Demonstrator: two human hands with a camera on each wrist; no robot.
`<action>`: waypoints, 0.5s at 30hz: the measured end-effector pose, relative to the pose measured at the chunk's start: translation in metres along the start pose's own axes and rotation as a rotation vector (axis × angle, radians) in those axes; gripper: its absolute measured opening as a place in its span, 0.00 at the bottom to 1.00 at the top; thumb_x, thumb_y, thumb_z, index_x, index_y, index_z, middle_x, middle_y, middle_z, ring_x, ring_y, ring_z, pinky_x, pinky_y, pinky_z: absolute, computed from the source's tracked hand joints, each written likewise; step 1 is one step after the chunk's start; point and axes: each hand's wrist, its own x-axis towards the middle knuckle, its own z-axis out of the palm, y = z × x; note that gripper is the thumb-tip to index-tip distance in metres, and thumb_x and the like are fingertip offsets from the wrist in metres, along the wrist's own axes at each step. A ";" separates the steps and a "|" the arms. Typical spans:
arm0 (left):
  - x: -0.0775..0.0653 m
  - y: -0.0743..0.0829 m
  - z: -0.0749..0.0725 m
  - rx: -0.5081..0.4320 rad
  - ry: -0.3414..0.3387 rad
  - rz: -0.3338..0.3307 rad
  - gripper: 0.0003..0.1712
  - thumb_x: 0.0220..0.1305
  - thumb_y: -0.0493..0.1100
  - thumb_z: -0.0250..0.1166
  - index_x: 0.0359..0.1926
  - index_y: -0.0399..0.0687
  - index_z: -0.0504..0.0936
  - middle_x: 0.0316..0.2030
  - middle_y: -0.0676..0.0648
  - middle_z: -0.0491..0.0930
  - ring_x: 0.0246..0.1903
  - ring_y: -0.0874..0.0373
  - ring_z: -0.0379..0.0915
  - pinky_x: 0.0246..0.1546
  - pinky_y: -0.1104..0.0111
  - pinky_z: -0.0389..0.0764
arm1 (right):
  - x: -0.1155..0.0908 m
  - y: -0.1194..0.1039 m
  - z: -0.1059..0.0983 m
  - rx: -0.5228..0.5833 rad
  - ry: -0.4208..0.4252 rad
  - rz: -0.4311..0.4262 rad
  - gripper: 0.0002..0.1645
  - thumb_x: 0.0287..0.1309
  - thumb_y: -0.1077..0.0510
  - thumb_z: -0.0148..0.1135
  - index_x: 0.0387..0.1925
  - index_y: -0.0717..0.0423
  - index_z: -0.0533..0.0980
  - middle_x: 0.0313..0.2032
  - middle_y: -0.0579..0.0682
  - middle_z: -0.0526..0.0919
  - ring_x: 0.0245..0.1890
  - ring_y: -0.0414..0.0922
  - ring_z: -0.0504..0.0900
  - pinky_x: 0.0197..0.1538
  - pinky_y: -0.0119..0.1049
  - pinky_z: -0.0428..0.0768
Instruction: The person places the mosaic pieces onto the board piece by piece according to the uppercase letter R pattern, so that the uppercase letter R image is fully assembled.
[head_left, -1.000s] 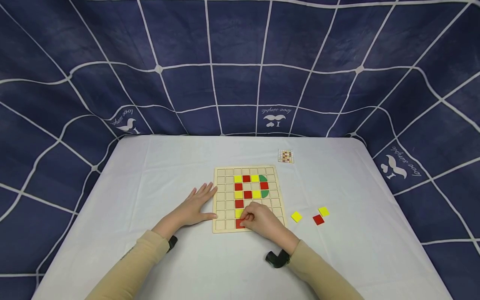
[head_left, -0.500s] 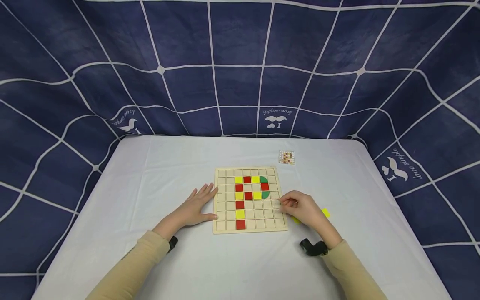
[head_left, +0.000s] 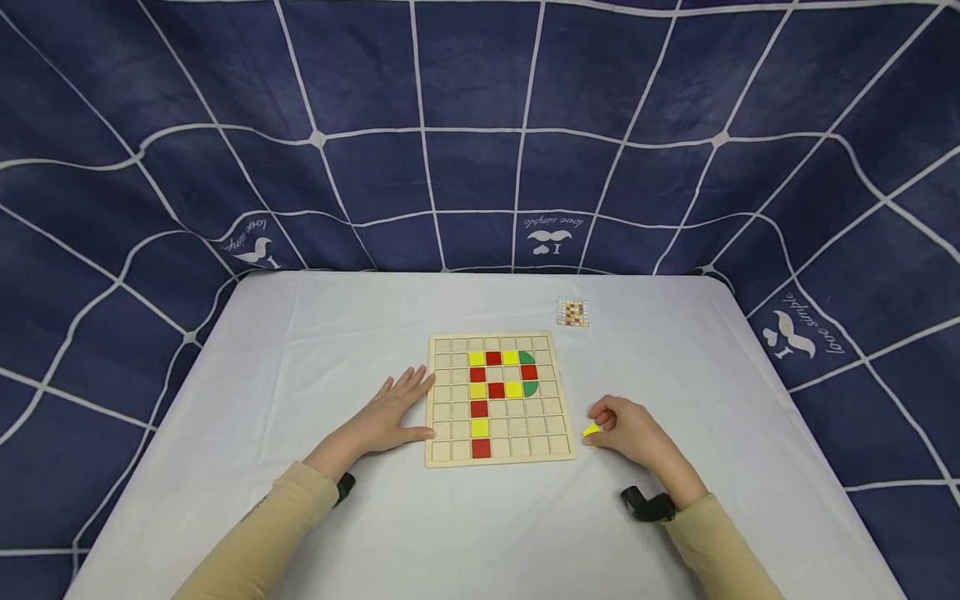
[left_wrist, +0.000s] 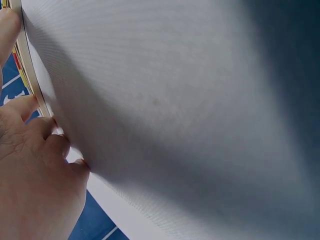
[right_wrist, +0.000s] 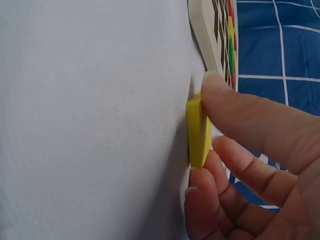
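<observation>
A square wooden grid board [head_left: 528,427] lies on the table; red, yellow and green pieces in its cells form a P shape. My left hand [head_left: 378,421] lies with fingers spread at the board's left edge, thumb and fingertips touching it. Just off the board's right side, my right hand [head_left: 633,429] pinches a yellow square tile [right_wrist: 196,132] between thumb and fingers. That tile is close to the cloth and seems slightly tilted; I cannot tell whether it still touches. The loose red and yellow tiles seen earlier are hidden by the right hand.
A small printed pattern card [head_left: 572,313] lies behind the board's far right corner. White cloth covers the table [head_left: 352,325]. Dark blue curtains [head_left: 480,167] with white lines hang along the back and both sides.
My right hand has left the red tile in the bottom row, moved right off the board, and taken hold of a loose yellow tile. The left hand has stayed in place.
</observation>
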 end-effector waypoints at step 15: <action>-0.001 0.001 -0.001 -0.004 -0.001 -0.003 0.56 0.57 0.61 0.70 0.77 0.47 0.52 0.78 0.42 0.45 0.78 0.43 0.35 0.77 0.45 0.39 | 0.000 -0.007 -0.004 0.024 -0.047 0.023 0.17 0.45 0.61 0.77 0.37 0.56 0.78 0.28 0.47 0.76 0.28 0.42 0.72 0.32 0.30 0.71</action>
